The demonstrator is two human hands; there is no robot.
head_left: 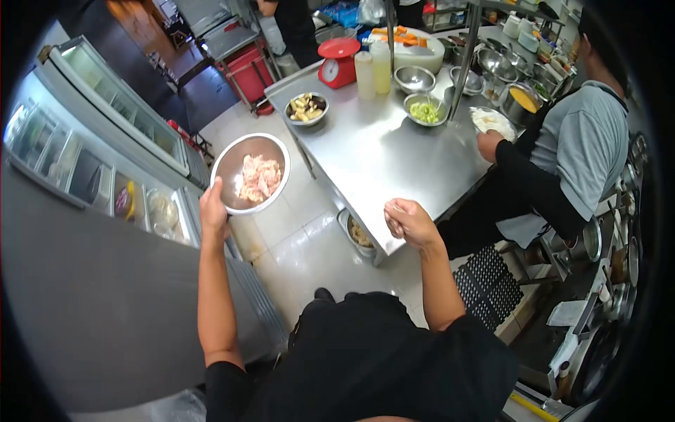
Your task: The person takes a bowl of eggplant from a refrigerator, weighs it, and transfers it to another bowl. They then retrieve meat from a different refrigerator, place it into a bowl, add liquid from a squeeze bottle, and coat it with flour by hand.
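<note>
My left hand [214, 211] grips the rim of a metal bowl [226, 163] held out over the floor. Pale pink pieces of raw meat [259, 178], chicken by their look, lie in that bowl. Above the near corner of the steel table, my right hand [409, 224] is closed with its fingers curled together. Whatever it may hold is too small or too hidden to make out. On the table stand a bowl of dark-and-pale cut pieces [307, 109] and a bowl of shredded green vegetable [425, 110].
A steel table [373, 165] carries a red scale [338, 62], squeeze bottles [365, 76] and a metal bowl [415, 79]. At the right, a co-worker [587, 133] holds a bowl of white food [491, 119]. Glass-topped fridges [116, 116] line the left. A black mat [485, 287] covers some floor.
</note>
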